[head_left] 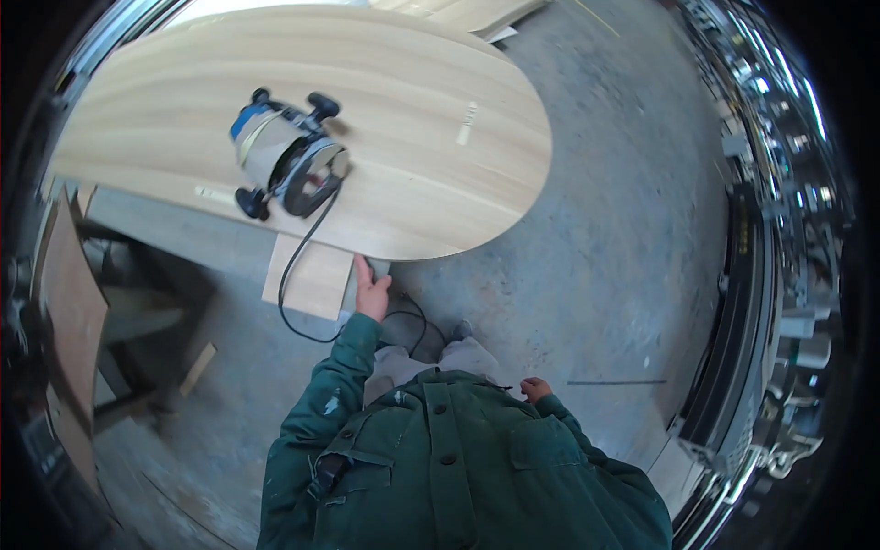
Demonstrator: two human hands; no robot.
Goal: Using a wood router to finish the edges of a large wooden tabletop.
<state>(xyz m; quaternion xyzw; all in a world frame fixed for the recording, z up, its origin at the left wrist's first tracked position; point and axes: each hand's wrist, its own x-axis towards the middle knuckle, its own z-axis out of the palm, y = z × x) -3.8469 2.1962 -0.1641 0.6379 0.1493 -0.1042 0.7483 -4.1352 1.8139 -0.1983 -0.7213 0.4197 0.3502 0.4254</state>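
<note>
My left hand (371, 295) reaches to the near edge of a large pale wooden panel with a rounded end (431, 119). Its fingers are stretched out and touch the edge, with nothing visibly held. Beside it, a small rectangular wooden board (312, 278) sticks out from under the panel. On the panel a router (284, 156) lies on its side, its round base turned toward me and its black knobs showing. A black cord (291, 266) runs from near the router over the board. Low at my right side, my right hand (534, 390) hangs with fingers curled, apparently holding nothing.
Two short pale strips mark the panel, one strip (467, 124) near its rounded end. At left stands a brown wooden sheet (73, 302), near a loose wood offcut (197, 369) on the grey concrete floor (623, 229). A long dark machine (733, 321) lines the right side.
</note>
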